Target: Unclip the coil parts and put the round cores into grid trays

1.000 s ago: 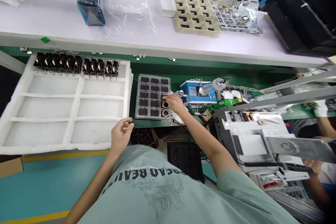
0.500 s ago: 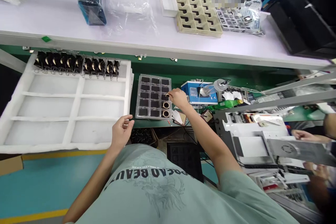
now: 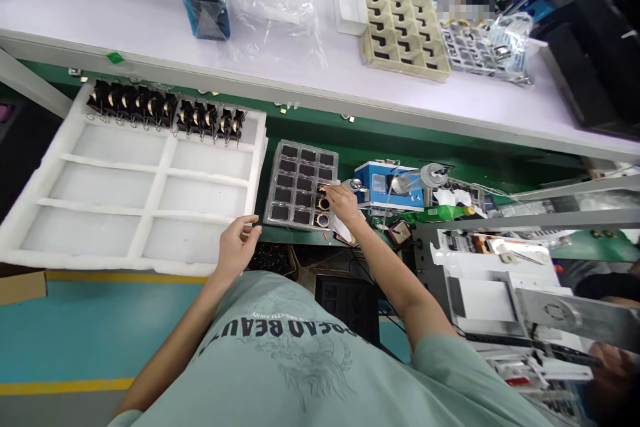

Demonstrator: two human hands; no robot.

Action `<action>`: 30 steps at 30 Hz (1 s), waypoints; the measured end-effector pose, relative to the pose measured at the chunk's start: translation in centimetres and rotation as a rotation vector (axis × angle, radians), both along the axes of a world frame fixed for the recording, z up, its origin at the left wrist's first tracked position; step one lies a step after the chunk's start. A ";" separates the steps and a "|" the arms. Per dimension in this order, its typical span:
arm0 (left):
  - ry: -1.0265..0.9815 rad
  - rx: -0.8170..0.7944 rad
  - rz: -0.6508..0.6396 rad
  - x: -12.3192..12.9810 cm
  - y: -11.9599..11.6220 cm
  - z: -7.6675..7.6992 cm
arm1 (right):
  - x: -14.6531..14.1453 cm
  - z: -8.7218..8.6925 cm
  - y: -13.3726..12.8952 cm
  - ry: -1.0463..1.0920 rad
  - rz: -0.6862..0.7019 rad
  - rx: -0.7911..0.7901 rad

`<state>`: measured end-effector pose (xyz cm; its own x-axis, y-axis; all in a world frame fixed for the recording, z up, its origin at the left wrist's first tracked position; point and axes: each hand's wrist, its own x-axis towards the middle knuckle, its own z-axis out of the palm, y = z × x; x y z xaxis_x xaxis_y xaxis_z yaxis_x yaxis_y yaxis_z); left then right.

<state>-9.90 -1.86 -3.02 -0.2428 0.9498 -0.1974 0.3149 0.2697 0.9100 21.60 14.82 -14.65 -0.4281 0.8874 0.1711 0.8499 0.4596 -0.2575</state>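
Observation:
My right hand [image 3: 343, 203] is over the right column of a clear compartment tray [image 3: 283, 213], its fingers pinched on a small gold ring-shaped part [image 3: 323, 189] at one cell. Just below in that column, two more round parts with gold rims, a middle one [image 3: 324, 203] and a lower one [image 3: 323, 220], lie in their cells. The other visible cells show dark square pads. My left hand [image 3: 238, 245] hovers between the tray and a white foam tray [image 3: 150, 213], fingers loosely curled with the thumb apart, holding nothing visible.
Black clips with gold rings [image 3: 150, 105] line the foam tray's far edge. Right of the compartment tray stand a blue device [image 3: 370, 180] and a green bottle [image 3: 440, 213]. A raised shelf [image 3: 200, 70] crosses behind, bearing a beige divided tray [image 3: 407, 67]. Another person's hand [image 3: 613, 360] is at far right.
The view has swung, shifting the bench items rightward in the picture. My right fingertips have come slightly closer to the tray cell with the ring-shaped part. My left hand stays much the same.

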 end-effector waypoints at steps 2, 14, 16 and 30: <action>0.001 -0.006 -0.009 -0.1 0.2 0.0 | 0.1 -0.5 -0.4 0.034 -0.024 0.001; 0.092 0.012 -0.031 0.0 0.7 -0.2 | -0.1 -1.6 0.0 0.077 -0.094 0.041; 0.095 0.016 -0.026 0.0 0.7 -0.3 | 0.3 -1.4 -0.2 0.039 -0.031 0.031; 0.090 0.035 -0.021 0.2 1.0 -0.5 | -0.9 -0.2 -0.3 0.095 -0.158 -0.064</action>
